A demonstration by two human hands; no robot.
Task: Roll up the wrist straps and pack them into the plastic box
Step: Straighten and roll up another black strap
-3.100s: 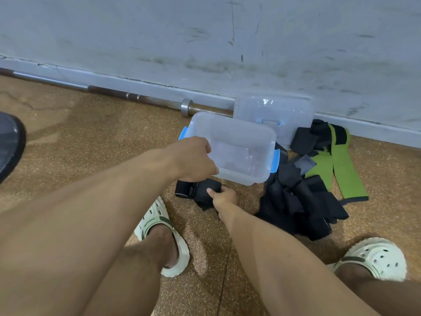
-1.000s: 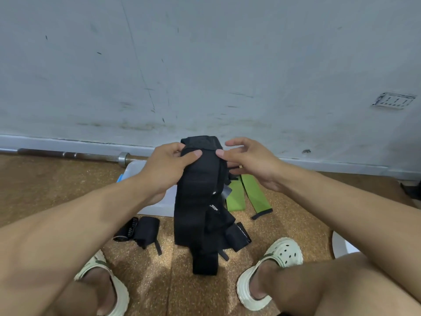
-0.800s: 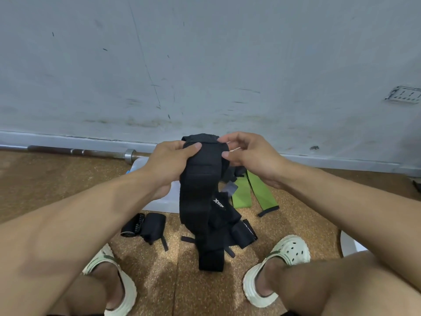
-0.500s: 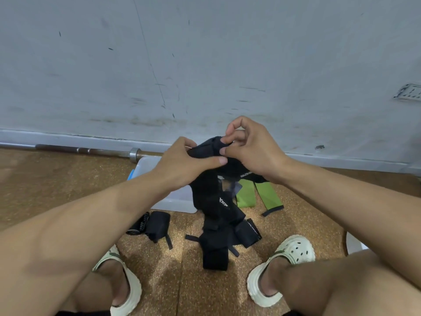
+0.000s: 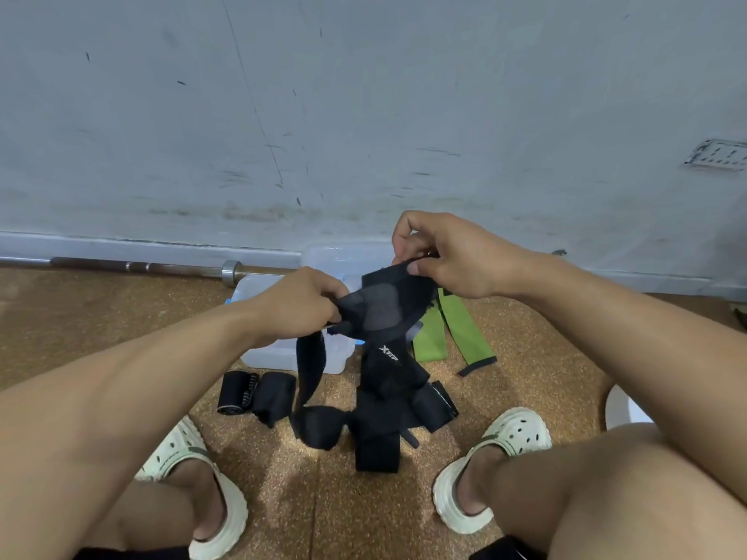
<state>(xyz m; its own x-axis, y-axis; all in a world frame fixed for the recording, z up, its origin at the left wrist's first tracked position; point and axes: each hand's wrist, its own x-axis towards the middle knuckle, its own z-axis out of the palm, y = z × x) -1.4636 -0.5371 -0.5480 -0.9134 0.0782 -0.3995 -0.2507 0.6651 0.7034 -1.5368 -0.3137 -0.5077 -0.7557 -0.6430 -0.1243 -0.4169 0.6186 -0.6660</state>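
I hold a bunch of black wrist straps (image 5: 384, 305) in the air between both hands. My left hand (image 5: 303, 305) grips its left end, and my right hand (image 5: 444, 256) pinches the upper right edge. Loose ends hang down to the floor, one strap tail (image 5: 309, 369) dangling on the left. The clear plastic box (image 5: 283, 353) with blue clips sits on the floor behind my left hand, mostly hidden. Two rolled black straps (image 5: 256, 392) lie in front of the box. Green straps (image 5: 448, 337) lie to the right.
A barbell (image 5: 141, 267) lies along the wall's base at the left. The box's clear lid (image 5: 343, 256) leans near the wall. My feet in pale clogs (image 5: 501, 458) flank the straps on the cork floor. A white object (image 5: 622, 410) shows at the right.
I picked the black strap bunch off the floor and raised it. Over the last second my hands spread it sideways, and one strap tail dropped loose on the left.
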